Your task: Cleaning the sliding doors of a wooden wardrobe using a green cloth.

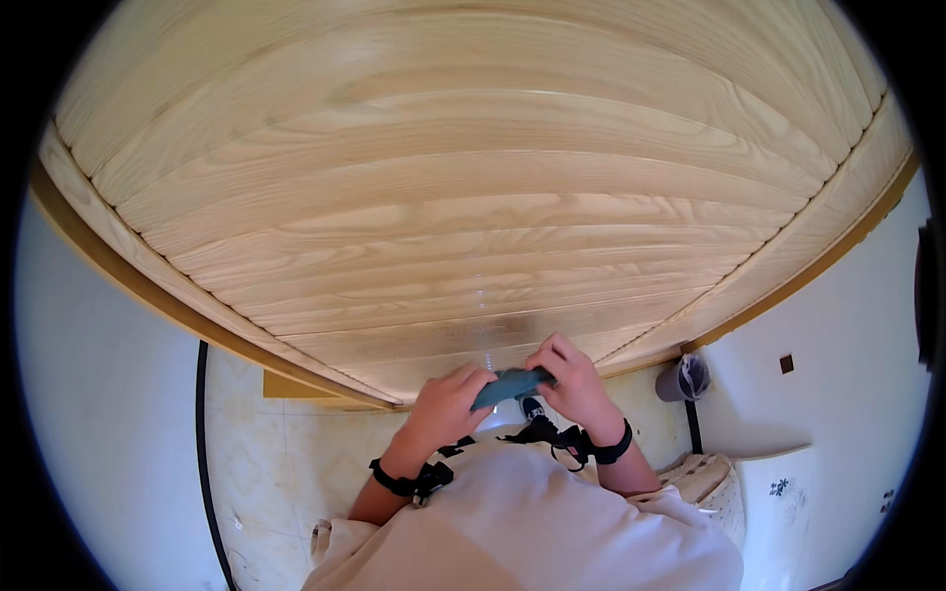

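My left hand (445,409) and my right hand (574,387) are close together in front of my body, at the lower middle of the view. Between them they grip a dark teal cloth (500,388), bunched and stretched from one hand to the other. The fingers of both hands curl round its ends, so part of it is hidden. Just beyond the hands rises a large pale wooden panel (483,197) with horizontal grooves; whether the cloth touches it I cannot tell.
A grey bin (682,380) with a liner stands on the right by the white wall (788,286). A patterned fabric item (714,488) and a white panel with a dark flower motif (788,532) lie at the lower right. Beneath me is a pale tiled floor (256,463), with my dark shoe (532,407) on it.
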{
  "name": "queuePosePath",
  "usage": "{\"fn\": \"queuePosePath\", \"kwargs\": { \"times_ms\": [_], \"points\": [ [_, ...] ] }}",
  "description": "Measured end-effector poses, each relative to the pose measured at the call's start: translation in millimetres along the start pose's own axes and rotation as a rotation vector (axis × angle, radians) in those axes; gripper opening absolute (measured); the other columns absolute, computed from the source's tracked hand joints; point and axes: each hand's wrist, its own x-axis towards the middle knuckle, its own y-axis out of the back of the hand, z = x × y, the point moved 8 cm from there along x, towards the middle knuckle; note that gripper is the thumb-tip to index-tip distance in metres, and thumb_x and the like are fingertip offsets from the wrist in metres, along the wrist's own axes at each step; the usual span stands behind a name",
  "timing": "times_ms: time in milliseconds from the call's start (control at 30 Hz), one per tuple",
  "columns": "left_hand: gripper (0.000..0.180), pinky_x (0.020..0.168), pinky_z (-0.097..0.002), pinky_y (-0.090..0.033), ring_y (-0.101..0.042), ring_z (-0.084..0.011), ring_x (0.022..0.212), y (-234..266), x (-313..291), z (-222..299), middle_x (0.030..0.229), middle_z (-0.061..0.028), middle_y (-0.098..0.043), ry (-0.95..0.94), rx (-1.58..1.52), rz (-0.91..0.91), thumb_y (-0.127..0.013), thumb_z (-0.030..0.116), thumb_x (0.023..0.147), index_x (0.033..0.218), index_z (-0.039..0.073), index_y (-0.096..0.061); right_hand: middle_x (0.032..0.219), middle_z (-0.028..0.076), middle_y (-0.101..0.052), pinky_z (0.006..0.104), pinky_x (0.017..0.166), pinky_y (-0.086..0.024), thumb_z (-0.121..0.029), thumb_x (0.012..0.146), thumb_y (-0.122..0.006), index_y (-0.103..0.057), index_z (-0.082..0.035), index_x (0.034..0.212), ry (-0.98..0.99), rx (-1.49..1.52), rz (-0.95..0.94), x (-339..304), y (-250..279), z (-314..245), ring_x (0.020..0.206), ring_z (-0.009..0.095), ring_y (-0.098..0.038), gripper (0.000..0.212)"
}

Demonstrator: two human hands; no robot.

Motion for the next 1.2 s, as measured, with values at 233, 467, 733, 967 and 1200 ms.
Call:
{"fn": "queuePosePath", "kwargs": {
  "times_ms": [233,467,733,967,1200],
  "points": [
    [0.027,0.06,-0.0379,-0.051,-0.064,-0.0284,0.074,23,19,48,0.079,-0.0054,-0.064,-0.162,0.357,0.03,-0.075,0.023,0.083,0.106,0.01,-0.072,0.077,0.009,-0.051,0.033,0.059,-0.042,-0.005,0.066,-0.086,-0.055,-0.005,0.081,-0.226,0.09,-0.046,-17,33,39,0.068,0.024,-0.052,0.034],
    [0.034,0.06,-0.04,-0.051,-0.06,-0.0337,0.062,28,22,14,0.067,-0.0111,-0.065,0.065,0.234,0.089,-0.087,0.033,0.07,0.077,0.005,-0.071,0.077,0.01,-0.049,0.0331,0.062,-0.043,0.003,0.066,-0.079,-0.049,-0.004,0.081,-0.032,0.015,0.094,-11,45,36,0.07,0.028,-0.052,0.034],
    [0.022,0.059,-0.0265,-0.049,-0.063,-0.0107,0.067,11,16,-13,0.073,-0.0035,-0.065,0.336,-0.454,-0.174,-0.076,0.02,0.09,0.09,0.001,-0.065,0.093,0.012,-0.067,0.0334,0.077,-0.049,0.01,0.066,-0.07,-0.043,-0.005,0.077,-0.106,0.205,0.184,-16,39,56,0.086,0.03,-0.062,0.033],
    [0.016,0.077,-0.0249,-0.05,-0.061,-0.0076,0.091,2,12,-11,0.094,-0.0029,-0.065,0.416,-0.943,-0.215,-0.071,0.006,0.092,0.102,0.0,-0.06,0.115,0.018,-0.069,0.0381,0.09,-0.049,-0.009,0.072,-0.084,-0.045,-0.009,0.07,0.023,0.191,-0.15,-7,-5,37,0.105,0.028,-0.064,0.039],
    [0.03,0.075,-0.031,-0.052,-0.067,-0.0228,0.083,19,26,28,0.094,-0.0088,-0.067,-0.071,-0.313,-0.224,-0.076,-0.003,0.075,0.102,0.004,-0.065,0.125,0.015,-0.063,0.0347,0.099,-0.046,-0.011,0.091,-0.074,-0.058,-0.003,0.11,-0.204,1.358,-0.304,-14,-66,38,0.119,0.02,-0.058,0.026]
  ]
}}
